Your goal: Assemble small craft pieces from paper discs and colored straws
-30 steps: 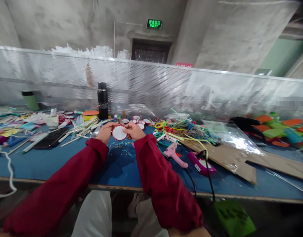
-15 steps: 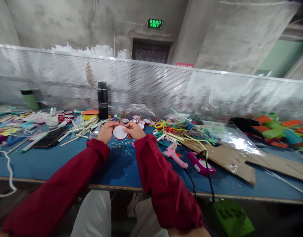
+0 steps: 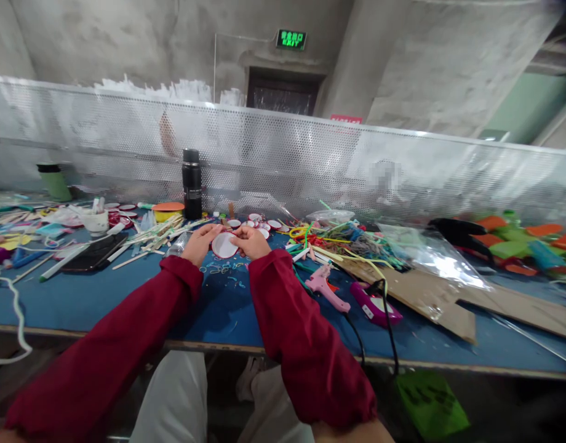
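Note:
Between my two hands is a white round disc (image 3: 224,246) with a red rim, held above the blue tabletop. My left hand (image 3: 200,245) pinches its upper left edge. On the right side of the rim, the fingers of my right hand (image 3: 251,243) are closed on it. Beneath the disc lie small loose blue and yellow scraps (image 3: 234,282). Behind my hands several similar red-rimmed discs (image 3: 261,225) lie scattered.
A black bottle (image 3: 192,184) stands behind my left hand. Right of my hands lie a pink glue gun (image 3: 328,289), a purple device (image 3: 376,305) and a tangle of coloured pipe cleaners (image 3: 352,243). To the left are wooden sticks (image 3: 160,237) and a phone (image 3: 95,252). Cardboard (image 3: 426,295) lies right.
The disc has tilted slightly in my hands, and my fingers have shifted a little along its upper edge. Both hands still hold it. The view has moved slightly.

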{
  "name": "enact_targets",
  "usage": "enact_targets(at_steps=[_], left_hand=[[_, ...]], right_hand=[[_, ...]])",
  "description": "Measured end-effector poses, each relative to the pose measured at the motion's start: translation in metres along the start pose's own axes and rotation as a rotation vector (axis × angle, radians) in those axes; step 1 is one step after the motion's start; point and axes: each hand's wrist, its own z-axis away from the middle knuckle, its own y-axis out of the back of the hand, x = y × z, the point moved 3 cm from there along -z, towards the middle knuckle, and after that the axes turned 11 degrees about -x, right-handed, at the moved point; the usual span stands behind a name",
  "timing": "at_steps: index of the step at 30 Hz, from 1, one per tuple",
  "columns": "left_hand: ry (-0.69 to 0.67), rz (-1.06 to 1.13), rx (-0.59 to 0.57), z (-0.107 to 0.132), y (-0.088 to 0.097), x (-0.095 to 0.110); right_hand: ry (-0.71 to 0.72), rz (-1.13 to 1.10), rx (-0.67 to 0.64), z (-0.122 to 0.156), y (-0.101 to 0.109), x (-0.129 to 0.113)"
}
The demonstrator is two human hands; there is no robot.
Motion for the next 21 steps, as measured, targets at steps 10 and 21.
enact_targets(at_steps=[10,21], left_hand=[[-0.021,-0.111,0.036,-0.001,0.006,-0.002],[-0.092,-0.87,-0.011,-0.002,0.021,-0.011]], right_hand=[[0.057,0.195,0.253,-0.002,0.029,0.0],[0.048,0.34,0.704,0.014,0.073,-0.007]])
